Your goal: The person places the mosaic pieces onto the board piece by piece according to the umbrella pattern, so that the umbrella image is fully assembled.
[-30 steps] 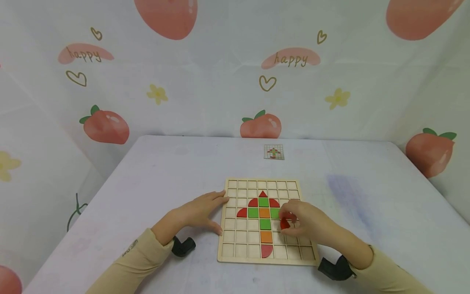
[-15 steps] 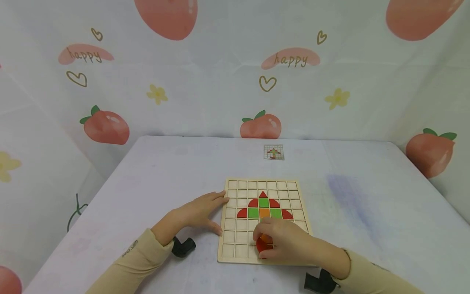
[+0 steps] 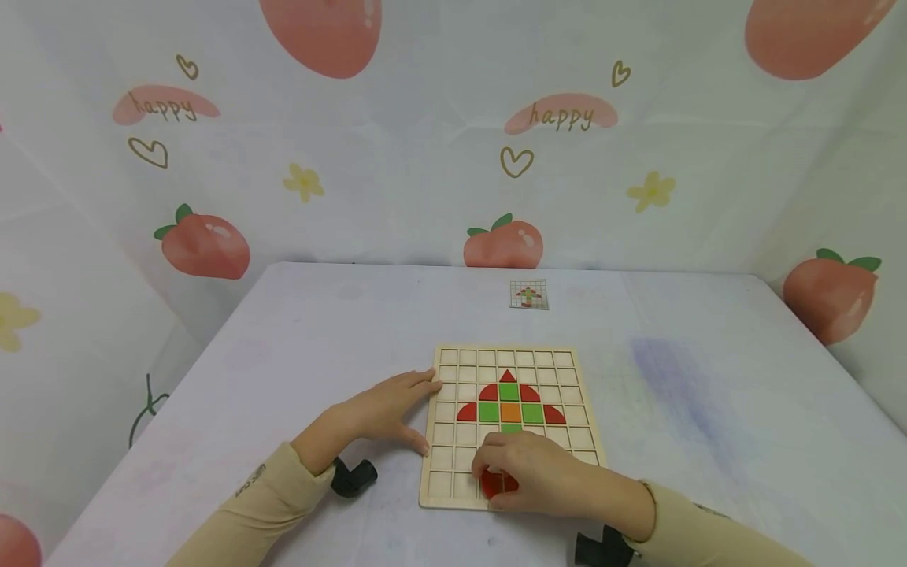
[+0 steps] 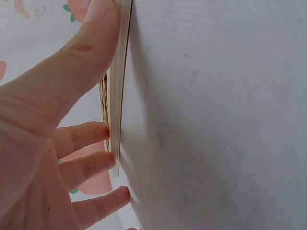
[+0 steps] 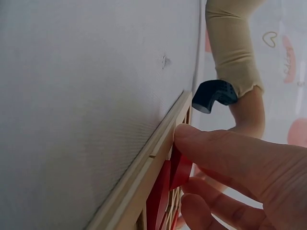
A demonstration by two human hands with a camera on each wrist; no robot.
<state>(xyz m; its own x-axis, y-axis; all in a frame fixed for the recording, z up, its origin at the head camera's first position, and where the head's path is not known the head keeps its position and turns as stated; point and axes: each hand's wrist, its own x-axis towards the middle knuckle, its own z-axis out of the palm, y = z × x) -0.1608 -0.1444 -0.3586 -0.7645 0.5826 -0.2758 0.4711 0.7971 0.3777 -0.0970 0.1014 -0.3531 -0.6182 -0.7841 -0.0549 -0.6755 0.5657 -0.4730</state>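
Note:
A square wooden grid board [image 3: 448, 491] lies on the table, with red, green and orange tiles set in its cells. My left hand [image 3: 379, 405] rests along the board's left edge, fingers extended; the left wrist view has the thumb [image 4: 88, 52] and fingertips against the rim. Over the bottom row, my right hand [image 3: 538, 472] pinches a red tile with a curved edge [image 3: 489, 482] between thumb and fingers. In the right wrist view this red tile [image 5: 180, 168] is tilted up beside another red tile [image 5: 158, 199] set in the board. My right hand hides several lower cells.
A small pattern card [image 3: 528, 294] with a similar coloured figure lies behind the board. Each wrist wears a black mount, the left one [image 3: 354, 477] near the board's front left corner. A fruit-print cloth [image 3: 397, 157] hangs behind the table.
My right hand has moved left and toward me, from the board's right side to its bottom row, carrying the red tile. A red tile at the right wing is uncovered. My left hand stays put.

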